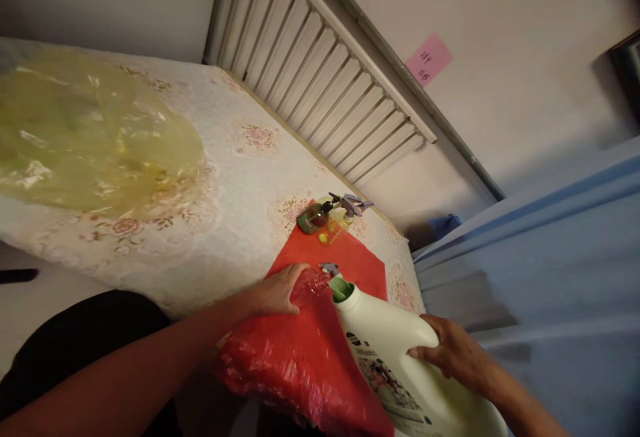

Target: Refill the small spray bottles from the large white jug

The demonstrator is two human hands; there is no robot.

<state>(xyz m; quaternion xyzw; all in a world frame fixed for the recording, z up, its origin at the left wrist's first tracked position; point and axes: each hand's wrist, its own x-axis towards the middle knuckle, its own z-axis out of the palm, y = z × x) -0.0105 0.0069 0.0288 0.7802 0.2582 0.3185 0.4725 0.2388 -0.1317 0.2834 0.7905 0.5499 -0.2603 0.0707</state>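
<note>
My left hand (280, 289) is wrapped around a clear plastic bottle (316, 282) with an open threaded neck. My right hand (447, 350) grips a large cream-white jug (380, 334) with a printed label. The jug is tilted, its mouth with a green spout (341, 288) close to the bottle's neck; I cannot tell whether they touch or whether liquid runs. A grey trigger spray head (329, 268) lies just behind the bottle. Beneath these is a red plastic sheet (300, 357), which drapes over the table's front edge.
A dark green pump bottle (314, 218) and a clear spray bottle (334, 229) stand at the back. A big yellow-green plastic bag (100, 137) covers the table's left part. Behind are a white radiator (320, 57) and, to the right, a blue curtain (550, 257).
</note>
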